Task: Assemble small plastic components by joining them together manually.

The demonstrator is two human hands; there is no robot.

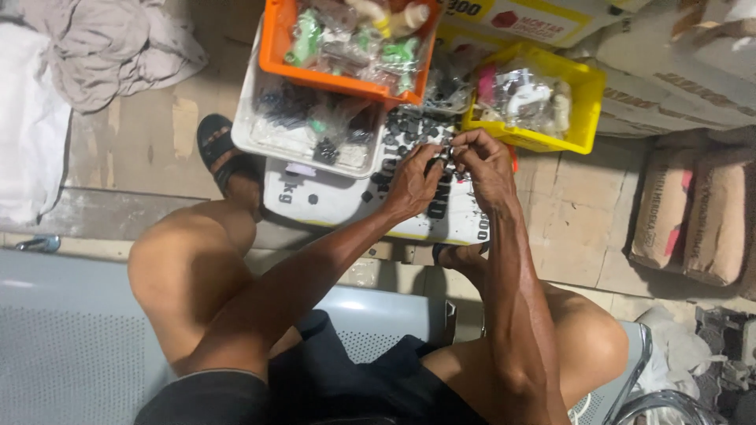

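Note:
My left hand (411, 182) and my right hand (484, 167) meet fingertip to fingertip over a white sack (331, 203) lying on the floor. Both pinch a small dark part (446, 149) between them; its shape is too small to make out. Several loose black parts (405, 130) lie scattered on the sack just beyond my fingers. I sit on a grey perforated metal bench (71, 346), knees apart, with a sandalled foot (224, 153) beside the sack.
An orange bin (276, 47) of bagged green and white fittings rests on a clear tray (252, 130) of dark parts. A yellow bin (587, 94) holds more bagged pieces. Paper sacks (693, 220) lie at right, crumpled cloth (102, 47) at upper left.

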